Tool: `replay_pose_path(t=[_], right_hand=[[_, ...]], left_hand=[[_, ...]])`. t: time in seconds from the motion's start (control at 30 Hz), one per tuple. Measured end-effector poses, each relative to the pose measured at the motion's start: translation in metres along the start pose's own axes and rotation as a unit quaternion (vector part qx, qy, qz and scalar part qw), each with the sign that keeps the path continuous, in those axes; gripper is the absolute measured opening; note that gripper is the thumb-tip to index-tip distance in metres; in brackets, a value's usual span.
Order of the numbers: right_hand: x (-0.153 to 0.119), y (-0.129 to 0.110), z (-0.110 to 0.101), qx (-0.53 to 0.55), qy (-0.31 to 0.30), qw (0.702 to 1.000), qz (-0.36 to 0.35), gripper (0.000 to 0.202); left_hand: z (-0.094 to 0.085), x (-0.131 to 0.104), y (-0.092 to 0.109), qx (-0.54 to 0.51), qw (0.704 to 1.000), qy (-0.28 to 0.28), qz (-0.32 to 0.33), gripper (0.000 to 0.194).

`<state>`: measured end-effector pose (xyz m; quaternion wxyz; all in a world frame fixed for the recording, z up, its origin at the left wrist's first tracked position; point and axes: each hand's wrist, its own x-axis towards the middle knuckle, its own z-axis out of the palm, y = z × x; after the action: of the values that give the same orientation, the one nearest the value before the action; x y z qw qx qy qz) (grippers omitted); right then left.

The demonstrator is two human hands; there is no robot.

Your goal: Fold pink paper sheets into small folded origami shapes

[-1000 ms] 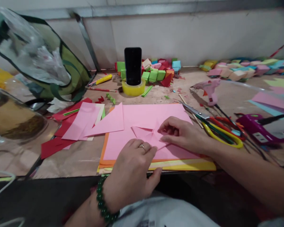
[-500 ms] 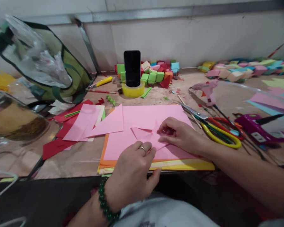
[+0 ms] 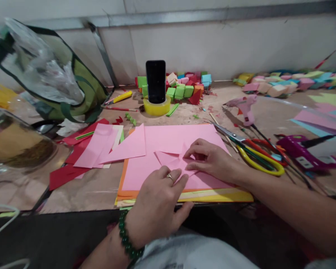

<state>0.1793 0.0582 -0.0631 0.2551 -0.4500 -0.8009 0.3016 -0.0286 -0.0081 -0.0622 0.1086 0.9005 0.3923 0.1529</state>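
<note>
A small folded pink paper (image 3: pixel 170 158) lies on a stack of coloured sheets whose top sheet (image 3: pixel 182 132) is also pink. My left hand (image 3: pixel 162 194), with a ring and a green bead bracelet, rests its fingertips on the near edge of the folded paper; its thumb is spread away from the fingers. From the right, my right hand (image 3: pixel 210 158) pinches a raised flap of the same paper between thumb and fingers. The fingers partly cover the folds. A pink paper triangle (image 3: pixel 131 145) lies at the left of the stack.
Pink strips (image 3: pixel 95 145) and red paper (image 3: pixel 70 175) lie to the left. Scissors (image 3: pixel 257 164), a pink glue gun (image 3: pixel 245 106) and a purple device (image 3: pixel 308 153) are on the right. A phone (image 3: pixel 156 82) stands in a yellow tape roll (image 3: pixel 156 106) before folded paper blocks (image 3: pixel 180 91).
My left hand has slid slightly to the right along the folded paper. My right fingertips have moved a little left over the flap.
</note>
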Motion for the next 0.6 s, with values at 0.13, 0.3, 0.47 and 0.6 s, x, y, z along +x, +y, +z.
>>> replay_pose_path(t=[0.13, 0.3, 0.47, 0.6], right_hand=[[0.002, 0.001, -0.006, 0.040, 0.010, 0.999, 0.023, 0.018], [-0.010, -0.014, -0.039, 0.055, 0.206, 0.977, -0.015, 0.019], [-0.040, -0.030, -0.054, -0.062, 0.281, 0.951, -0.112, 0.030], [-0.056, -0.025, -0.032, -0.212, 0.129, 0.963, -0.106, 0.039]], left_hand=[[0.000, 0.000, 0.000, -0.010, 1.000, 0.003, -0.005, 0.045], [0.001, -0.001, -0.003, -0.018, 1.000, 0.005, 0.002, 0.046], [0.004, -0.001, -0.006, -0.018, 1.000, 0.021, 0.014, 0.045], [0.006, -0.002, -0.007, -0.010, 0.999, 0.028, 0.026, 0.046]])
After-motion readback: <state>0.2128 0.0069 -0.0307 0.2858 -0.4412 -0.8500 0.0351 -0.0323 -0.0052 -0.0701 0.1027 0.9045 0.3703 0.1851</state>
